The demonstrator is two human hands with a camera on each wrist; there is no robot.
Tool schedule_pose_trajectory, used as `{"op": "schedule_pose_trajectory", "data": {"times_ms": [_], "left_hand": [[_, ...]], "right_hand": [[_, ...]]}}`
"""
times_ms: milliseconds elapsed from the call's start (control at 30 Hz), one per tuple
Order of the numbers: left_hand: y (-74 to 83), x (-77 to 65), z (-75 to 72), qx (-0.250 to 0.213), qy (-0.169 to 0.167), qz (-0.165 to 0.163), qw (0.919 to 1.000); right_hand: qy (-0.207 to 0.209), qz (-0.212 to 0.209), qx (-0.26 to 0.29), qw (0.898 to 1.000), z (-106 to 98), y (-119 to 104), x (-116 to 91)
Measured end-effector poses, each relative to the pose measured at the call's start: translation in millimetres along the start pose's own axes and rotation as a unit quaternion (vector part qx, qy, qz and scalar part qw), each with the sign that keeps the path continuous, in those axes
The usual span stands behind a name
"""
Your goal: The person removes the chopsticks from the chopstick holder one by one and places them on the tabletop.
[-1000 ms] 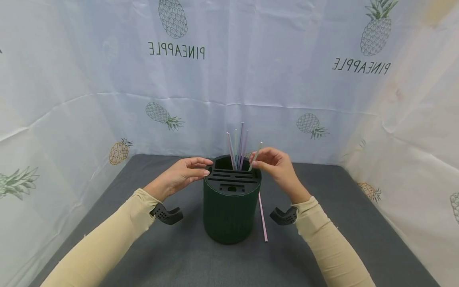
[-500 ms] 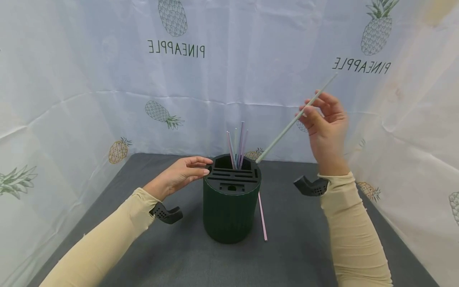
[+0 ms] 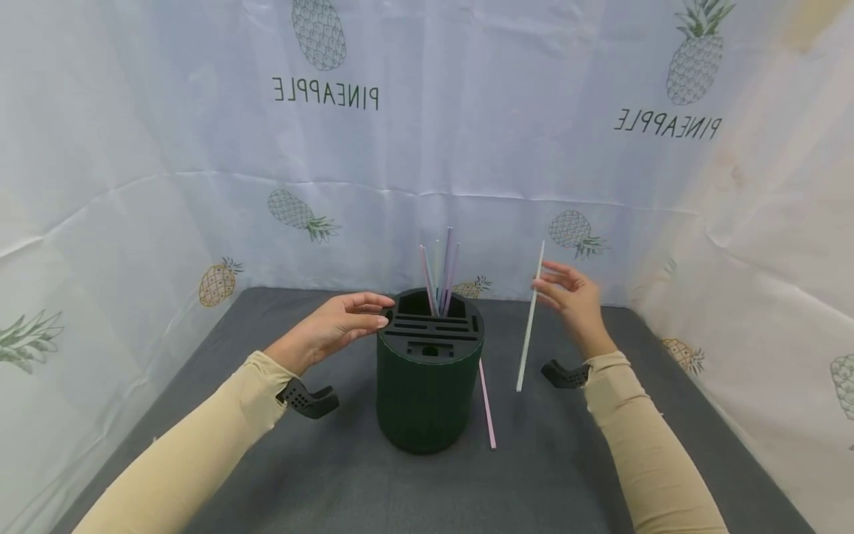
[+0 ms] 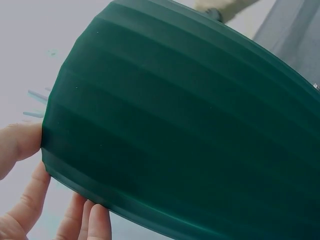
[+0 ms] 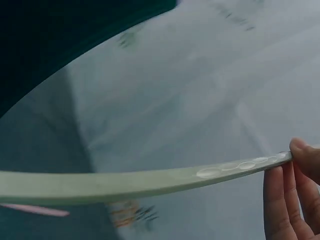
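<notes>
A dark green ribbed utensil holder [image 3: 427, 400] with a black slotted top stands upright on the dark table. My left hand [image 3: 333, 326] rests its thumb and nearly straight fingers [image 4: 32, 195] against the holder's left upper edge. To the right of the holder, my right hand [image 3: 570, 300] pinches a pale green chopstick [image 3: 528, 337] near its upper end, between thumb and fingertips. The chopstick slants steeply, lower end toward me; whether that end touches the table I cannot tell. Several pink, purple and pale green chopsticks [image 3: 447, 271] stand in the holder's rear compartment.
A pink chopstick [image 3: 488, 408] lies on the grey table [image 3: 320, 475] close to the holder's right side. White cloth [image 3: 507, 141] with pineapple prints hangs behind and at both sides of the table.
My right hand has drawn the pale green chopstick up out of the holder, lifted it right, then lowered it beside the holder. My left hand has stayed at the holder's edge.
</notes>
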State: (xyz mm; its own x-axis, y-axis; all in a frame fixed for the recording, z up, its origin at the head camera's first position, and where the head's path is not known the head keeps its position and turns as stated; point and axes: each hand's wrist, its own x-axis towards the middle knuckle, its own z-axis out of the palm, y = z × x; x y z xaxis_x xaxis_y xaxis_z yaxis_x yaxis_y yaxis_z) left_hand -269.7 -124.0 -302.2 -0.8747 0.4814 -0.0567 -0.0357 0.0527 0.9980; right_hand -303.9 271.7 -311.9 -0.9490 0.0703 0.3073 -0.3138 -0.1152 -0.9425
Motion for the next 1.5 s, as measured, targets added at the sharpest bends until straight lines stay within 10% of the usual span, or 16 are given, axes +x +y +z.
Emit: {"op": "schedule_pose_trajectory", "data": {"times_ms": [433, 1500], "left_hand": [[1.1, 0.6, 0.0, 0.0, -0.001, 0.001, 1.0], [1.3, -0.5, 1.6, 0.004, 0.003, -0.005, 1.0]], "right_hand": [[-0.063, 0.118, -0.224, 0.965, -2, 90, -3], [-0.042, 0.235, -0.28, 0.93, 9, 137, -11]]}}
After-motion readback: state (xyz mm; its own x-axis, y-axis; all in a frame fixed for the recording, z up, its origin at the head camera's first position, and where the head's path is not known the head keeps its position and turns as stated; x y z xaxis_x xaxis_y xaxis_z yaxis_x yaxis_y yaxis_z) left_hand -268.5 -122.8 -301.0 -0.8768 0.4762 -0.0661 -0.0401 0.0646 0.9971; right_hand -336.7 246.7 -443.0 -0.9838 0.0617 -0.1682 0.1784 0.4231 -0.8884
